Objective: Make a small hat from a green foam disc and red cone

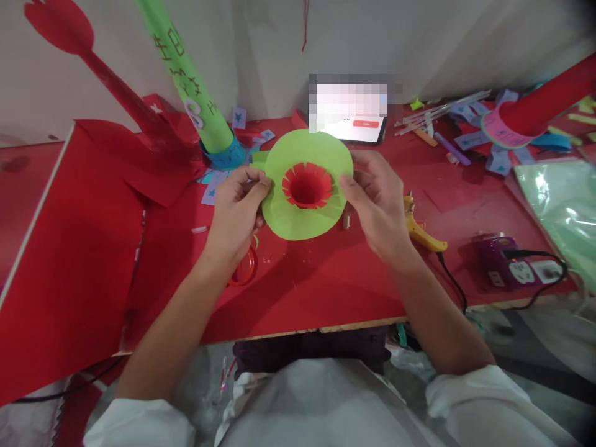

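1. A flat, round lime-green paper disc [305,225], with a slit-edged red paper tube [307,189] at its centre, is held above the red tabletop [302,301].
2. The disc is already cut round, and the tube's end is snipped into outward-flaring tabs. Whether these are glued I cannot tell; the join may be unfinished.
3. The left hand's [237,205] fingers pinch the disc's left rim; the right hand's [379,202] fingers pinch its right.
4. Just right lies a yellow glue gun [421,233].
5. Behind, a tall lime-green tube [184,81] bears dark handwritten characters, partly unclear; the lit tablet's [361,129] text is mostly masked.
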